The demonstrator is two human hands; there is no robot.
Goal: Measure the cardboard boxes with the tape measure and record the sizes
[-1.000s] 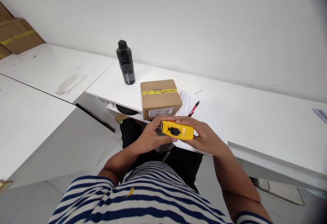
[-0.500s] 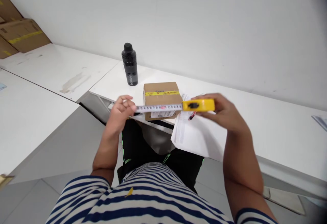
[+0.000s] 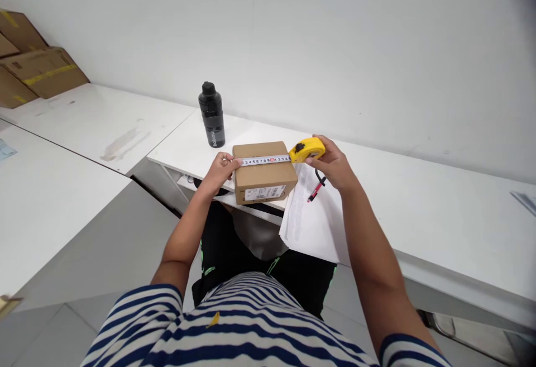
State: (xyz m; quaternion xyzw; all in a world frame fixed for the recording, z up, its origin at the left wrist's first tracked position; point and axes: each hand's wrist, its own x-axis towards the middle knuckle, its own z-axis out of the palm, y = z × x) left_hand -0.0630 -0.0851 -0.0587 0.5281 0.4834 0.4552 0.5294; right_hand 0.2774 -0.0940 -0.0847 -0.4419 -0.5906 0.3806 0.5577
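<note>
A small brown cardboard box (image 3: 263,180) with a white label on its front stands at the near edge of the white table (image 3: 419,210). My right hand (image 3: 333,166) grips the yellow tape measure case (image 3: 307,149) at the box's right top edge. The white tape blade (image 3: 262,161) lies stretched across the box's top. My left hand (image 3: 220,170) pinches the blade's end at the box's left edge.
A black bottle (image 3: 211,114) stands behind the box. White papers (image 3: 312,219) and a red and black pen (image 3: 315,191) lie right of the box. Flattened cardboard boxes (image 3: 37,71) lean against the wall on a second white table (image 3: 96,127) at the far left.
The tape was pulled out of the case between my hands, then both hands moved forward and laid the blade across the top of the box.
</note>
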